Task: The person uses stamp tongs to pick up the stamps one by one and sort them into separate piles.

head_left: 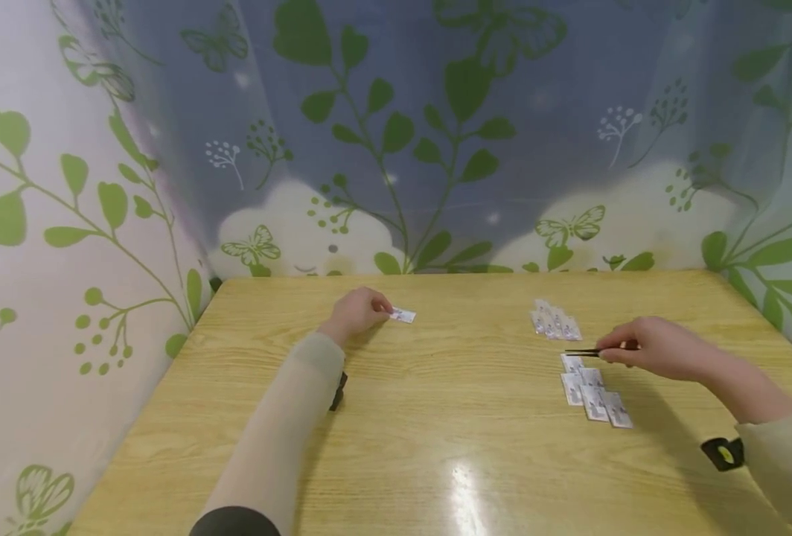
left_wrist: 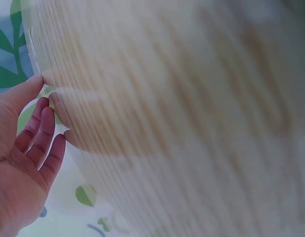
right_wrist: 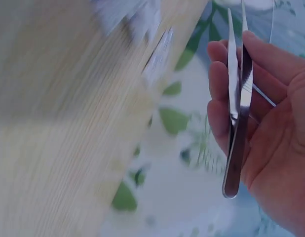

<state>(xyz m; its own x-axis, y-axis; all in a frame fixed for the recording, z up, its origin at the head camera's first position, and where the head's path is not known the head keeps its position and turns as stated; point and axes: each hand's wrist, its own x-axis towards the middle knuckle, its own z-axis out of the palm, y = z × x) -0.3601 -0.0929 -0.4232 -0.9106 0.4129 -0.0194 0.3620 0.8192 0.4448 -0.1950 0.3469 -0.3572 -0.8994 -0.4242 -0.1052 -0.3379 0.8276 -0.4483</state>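
My left hand (head_left: 362,311) rests low over the far part of the table, thumb and fingertips pinching the left end of a small flat white printed packet (head_left: 404,316). In the left wrist view its fingers (left_wrist: 41,133) are gently bent, and the packet shows only as a thin edge. My right hand (head_left: 657,347) holds metal tweezers (right_wrist: 237,108) between thumb and fingers. The tweezer tips point left, parted with nothing between them, just above the top of a group of overlapping white packets (head_left: 595,402).
Another cluster of small, shiny, clear-looking packets (head_left: 554,320) lies farther back, left of my right hand. The wood-grain table (head_left: 436,417) reaches a patterned leaf-and-butterfly curtain (head_left: 396,149) at its far edge and sides. Glare brightens the table's near middle.
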